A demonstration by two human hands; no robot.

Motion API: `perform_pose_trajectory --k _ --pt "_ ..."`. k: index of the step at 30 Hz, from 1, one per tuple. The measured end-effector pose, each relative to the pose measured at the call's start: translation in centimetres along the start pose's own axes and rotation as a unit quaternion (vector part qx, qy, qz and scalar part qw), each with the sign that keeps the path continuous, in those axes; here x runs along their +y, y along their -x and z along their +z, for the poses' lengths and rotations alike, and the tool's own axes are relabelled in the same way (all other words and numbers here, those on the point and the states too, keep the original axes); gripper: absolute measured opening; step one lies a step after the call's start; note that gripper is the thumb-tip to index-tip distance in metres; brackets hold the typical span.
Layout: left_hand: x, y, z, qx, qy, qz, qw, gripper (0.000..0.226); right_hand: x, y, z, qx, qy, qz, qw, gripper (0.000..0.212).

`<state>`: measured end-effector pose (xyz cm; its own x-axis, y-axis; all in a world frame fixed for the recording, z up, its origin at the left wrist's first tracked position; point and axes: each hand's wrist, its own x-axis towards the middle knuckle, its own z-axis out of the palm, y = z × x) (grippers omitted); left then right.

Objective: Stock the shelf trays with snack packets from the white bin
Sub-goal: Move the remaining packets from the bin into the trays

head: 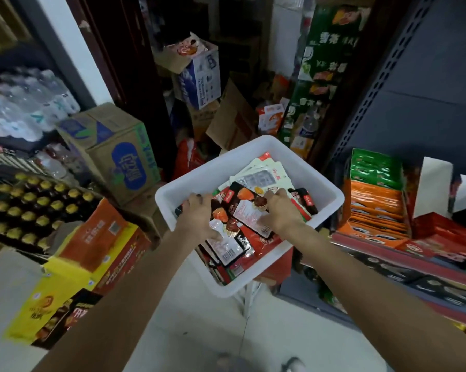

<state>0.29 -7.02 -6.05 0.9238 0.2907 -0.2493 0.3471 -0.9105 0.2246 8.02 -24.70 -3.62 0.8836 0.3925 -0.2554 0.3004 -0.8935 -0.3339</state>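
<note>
The pale floor [199, 331] carries stacked cartons on the left: a yellow and orange carton [73, 267] in front and a brown carton with blue print [113, 151] behind it. On the right, a red-edged shelf [404, 261] bears display trays standing side by side: an orange tray [374, 210] with green packets [377, 167] behind it, and a red tray [441, 232].

White bin [256, 146]; red-and-black packets [242, 210]; green, orange shelf packets [377, 183].

Packets [249, 210] in bin [256, 149], shelf [404, 253] right
</note>
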Motion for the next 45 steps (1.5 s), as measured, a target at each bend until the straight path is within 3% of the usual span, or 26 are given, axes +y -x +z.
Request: perform_pose_trajectory --k 2,5,10,14,17,20,24,27,29,31,33,35,37,40,43,45 --pt "-0.2 -0.4 -0.5 0.033 0.024 -0.014 0.999 0.075 0.4 -0.2 -0.5 0.016 -0.082 0.018 0.996 0.040" --pt "-0.6 -1.1 -1.9 0.031 0.237 0.010 0.971 0.022 0.9 -0.1 -1.0 0.025 -0.182 0.046 0.982 0.031" --pt "-0.2 -0.8 -3.7 0.000 0.451 0.023 0.892 0.018 1.3 0.8 -1.7 0.029 -0.388 0.063 0.919 0.020" --pt "1.3 -0.7 -4.6 -0.064 0.555 0.013 0.829 0.005 1.5 1.6 -2.1 0.006 -0.440 0.060 0.896 0.023" --pt "2.7 -1.3 -4.7 0.011 0.519 0.008 0.854 0.005 1.2 2.2 -2.3 0.003 -0.468 0.082 0.880 0.023" --pt "4.7 -1.6 -4.6 0.094 0.463 0.026 0.881 0.011 0.6 3.0 -2.8 0.011 -0.497 0.076 0.864 0.011" --pt "8.1 -1.9 -4.9 0.172 0.422 0.047 0.889 0.022 1.0 3.9 -3.6 0.042 -0.462 0.001 0.886 0.017" --pt "10.9 -1.3 -5.3 0.213 0.431 0.003 0.877 0.038 2.4 4.4 -4.4 0.153 -0.378 0.019 0.913 0.013" --pt "12.9 -0.9 -5.0 0.188 0.397 0.009 0.898 0.027 3.7 4.8 -5.0 0.232 -0.352 0.041 0.906 0.017" --pt "15.2 -0.4 -4.5 0.105 0.410 0.061 0.904 0.026 5.1 5.3 -5.3 0.282 -0.330 0.030 0.900 0.019" --pt "17.8 0.2 -4.3 -0.009 0.497 0.095 0.863 0.039 6.6 6.0 -5.6 0.298 -0.286 0.006 0.911 0.024" --pt "20.3 0.3 -4.1 -0.057 0.545 0.103 0.830 0.052 8.6 6.5 -5.9 0.274 -0.279 -0.027 0.920 0.039" --pt "22.7 0.0 -3.9 -0.060 0.560 0.106 0.820 0.048 10.6 7.1 -6.5 0.233 -0.303 -0.063 0.922 0.055" --pt "26.6 -0.9 -3.4 -0.018 0.567 0.120 0.815 0.017 14.3 8.0 -8.2 0.199 -0.317 -0.110 0.921 0.077" --pt "30.5 -1.6 -3.1 0.003 0.587 0.124 0.800 0.009 18.7 9.1 -10.0 0.164 -0.347 -0.103 0.918 0.065" --pt "33.4 -2.1 -2.6 0.014 0.572 0.116 0.812 0.020 22.0 9.5 -11.2 0.212 -0.362 -0.072 0.905 0.051"
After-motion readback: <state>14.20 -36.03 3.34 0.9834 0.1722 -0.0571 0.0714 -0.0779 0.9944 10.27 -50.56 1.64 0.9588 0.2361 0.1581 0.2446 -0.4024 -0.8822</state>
